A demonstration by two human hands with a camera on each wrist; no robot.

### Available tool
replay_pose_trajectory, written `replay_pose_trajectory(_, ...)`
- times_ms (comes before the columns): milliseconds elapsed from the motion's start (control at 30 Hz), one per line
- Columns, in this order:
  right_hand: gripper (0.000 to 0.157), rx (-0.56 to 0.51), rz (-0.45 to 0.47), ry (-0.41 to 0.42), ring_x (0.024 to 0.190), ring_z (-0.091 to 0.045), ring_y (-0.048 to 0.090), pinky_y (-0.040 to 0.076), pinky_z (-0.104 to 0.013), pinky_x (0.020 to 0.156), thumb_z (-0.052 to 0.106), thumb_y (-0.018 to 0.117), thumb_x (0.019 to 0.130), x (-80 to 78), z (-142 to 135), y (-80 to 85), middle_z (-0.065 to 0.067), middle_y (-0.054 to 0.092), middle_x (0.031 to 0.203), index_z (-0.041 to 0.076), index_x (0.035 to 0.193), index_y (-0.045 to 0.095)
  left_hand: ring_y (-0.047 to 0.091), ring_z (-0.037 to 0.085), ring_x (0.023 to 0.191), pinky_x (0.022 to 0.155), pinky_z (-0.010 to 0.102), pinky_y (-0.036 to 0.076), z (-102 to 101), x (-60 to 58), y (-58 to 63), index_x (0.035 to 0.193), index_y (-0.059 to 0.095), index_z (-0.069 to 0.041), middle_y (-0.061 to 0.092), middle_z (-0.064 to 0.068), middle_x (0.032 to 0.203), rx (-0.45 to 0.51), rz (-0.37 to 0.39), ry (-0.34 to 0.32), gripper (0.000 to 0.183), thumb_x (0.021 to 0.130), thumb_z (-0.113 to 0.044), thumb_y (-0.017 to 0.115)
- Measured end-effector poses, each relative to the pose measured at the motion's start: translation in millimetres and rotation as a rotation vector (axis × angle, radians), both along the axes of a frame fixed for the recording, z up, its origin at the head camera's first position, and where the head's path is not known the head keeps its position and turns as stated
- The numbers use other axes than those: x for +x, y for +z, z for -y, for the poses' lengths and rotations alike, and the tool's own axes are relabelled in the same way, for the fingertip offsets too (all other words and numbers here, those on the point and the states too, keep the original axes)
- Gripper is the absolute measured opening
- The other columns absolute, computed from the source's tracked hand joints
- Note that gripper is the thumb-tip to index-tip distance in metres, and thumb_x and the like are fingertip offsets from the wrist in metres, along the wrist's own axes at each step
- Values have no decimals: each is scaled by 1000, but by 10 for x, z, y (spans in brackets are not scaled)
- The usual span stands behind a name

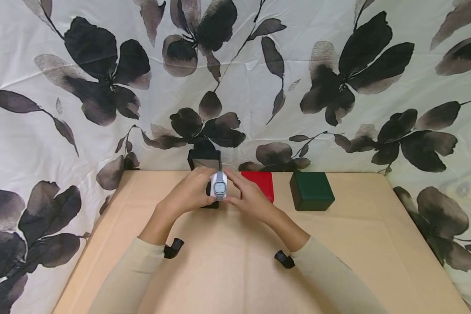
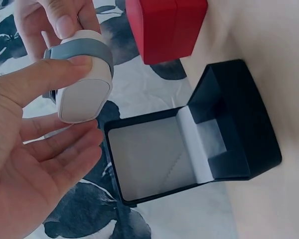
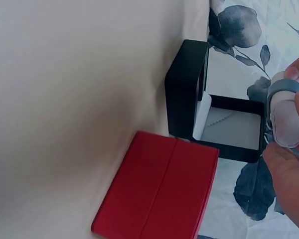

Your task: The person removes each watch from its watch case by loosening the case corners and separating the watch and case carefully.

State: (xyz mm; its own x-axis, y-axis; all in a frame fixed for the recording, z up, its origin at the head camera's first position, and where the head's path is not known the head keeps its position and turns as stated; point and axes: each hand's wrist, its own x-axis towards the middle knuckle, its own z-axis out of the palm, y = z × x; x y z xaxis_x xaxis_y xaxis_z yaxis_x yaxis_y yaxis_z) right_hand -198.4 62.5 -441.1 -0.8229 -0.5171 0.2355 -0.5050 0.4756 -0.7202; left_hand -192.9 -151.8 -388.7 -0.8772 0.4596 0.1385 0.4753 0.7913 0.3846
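A watch with a grey-blue strap is wrapped round a white cushion, its square dial facing up in the head view. My left hand pinches it from the left, thumb pressed on the strap in the left wrist view. From the other side my right hand holds it, with fingertips at the cushion's end. Beneath and behind the hands stands a black watch box, lid raised, with a pale lining. The hands partly hide this box in the head view.
A red box stands beside the right hand, partly covered by it in the head view. Farther right is a closed dark green box. The tan table backs onto a hanging floral cloth.
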Motion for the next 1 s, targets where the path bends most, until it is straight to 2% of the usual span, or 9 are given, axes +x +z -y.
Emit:
replay_pose_trajectory(200,86,38,-54,-9,148,-32,45,48,-45,111,13,83,87,39,-94,79,-12,42,163,11,160,38,61,34,124,109,46,51,-49,36,17,136,59,5,64,19,132,65,1,-18,70,73,-8,90)
replay_pose_trajectory(500,86,52,-59,-21,146,-32,47,51,-47,109,16,83,88,106,-251,105,-10,43,162,16,161,37,66,29,110,97,42,59,-120,106,-51,142,56,0,63,14,129,218,58,-35,74,76,-5,88)
replay_pose_trajectory(833,85,64,-116,-51,140,-35,51,54,-52,104,19,85,85,241,-463,131,-11,49,157,16,158,42,68,28,111,86,29,62,-234,191,-172,148,51,-3,57,14,133,489,176,-96,76,79,4,84)
replay_pose_trajectory(1000,85,58,-129,-56,140,-36,51,55,-52,103,18,87,84,301,-566,138,-11,50,156,15,157,44,67,31,114,87,36,63,-304,209,-249,149,50,-4,56,11,141,617,221,-132,79,78,7,85)
